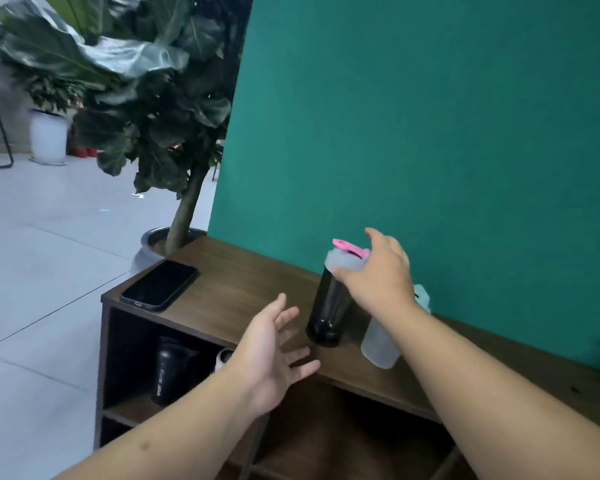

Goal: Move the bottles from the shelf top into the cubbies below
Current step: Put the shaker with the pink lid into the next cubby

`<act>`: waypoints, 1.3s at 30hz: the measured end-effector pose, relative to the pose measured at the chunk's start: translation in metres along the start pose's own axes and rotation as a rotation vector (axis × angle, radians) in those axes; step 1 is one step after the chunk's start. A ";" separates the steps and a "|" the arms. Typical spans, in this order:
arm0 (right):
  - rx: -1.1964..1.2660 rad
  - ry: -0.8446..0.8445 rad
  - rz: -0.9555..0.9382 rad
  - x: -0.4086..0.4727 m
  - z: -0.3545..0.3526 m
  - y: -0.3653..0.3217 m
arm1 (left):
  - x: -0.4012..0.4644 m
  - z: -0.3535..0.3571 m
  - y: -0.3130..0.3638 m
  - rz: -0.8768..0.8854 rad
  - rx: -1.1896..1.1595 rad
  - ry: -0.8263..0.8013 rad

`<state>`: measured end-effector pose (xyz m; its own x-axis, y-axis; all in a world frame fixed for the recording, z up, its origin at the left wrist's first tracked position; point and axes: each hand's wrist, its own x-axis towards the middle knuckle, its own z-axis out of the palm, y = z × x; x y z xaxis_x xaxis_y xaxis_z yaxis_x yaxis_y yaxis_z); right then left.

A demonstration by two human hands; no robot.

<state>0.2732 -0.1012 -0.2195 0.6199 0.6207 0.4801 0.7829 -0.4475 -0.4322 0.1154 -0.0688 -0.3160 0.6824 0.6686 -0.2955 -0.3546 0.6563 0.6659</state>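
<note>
The right hand [378,271] wraps the grey lid of the black bottle [328,306], fingers loosely curled on it, not clearly clamped. A loose grip by the cap could tip the bottle into the clear bottle [381,344] just beside it, near the shelf top's [243,282] front edge. The left hand [274,351] hovers spread wide, empty. A phone [160,285] lies at the left corner.
</note>
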 end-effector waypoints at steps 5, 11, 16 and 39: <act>-0.202 -0.250 0.075 0.048 0.014 -0.002 | 0.021 0.016 0.018 -0.052 0.038 0.002; -0.105 -0.209 -0.001 0.031 0.022 -0.001 | 0.024 0.018 0.009 -0.051 0.057 0.020; -0.005 -0.143 -0.111 -0.026 -0.014 -0.009 | -0.011 0.011 -0.010 -0.032 0.117 0.059; 0.030 -0.190 0.110 -0.201 0.119 0.143 | 0.002 -0.063 -0.217 -0.190 -0.134 0.327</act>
<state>0.2541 -0.2128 -0.4684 0.6783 0.6803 0.2776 0.7071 -0.5016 -0.4984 0.1530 -0.1880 -0.5042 0.5120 0.5929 -0.6216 -0.3370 0.8043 0.4895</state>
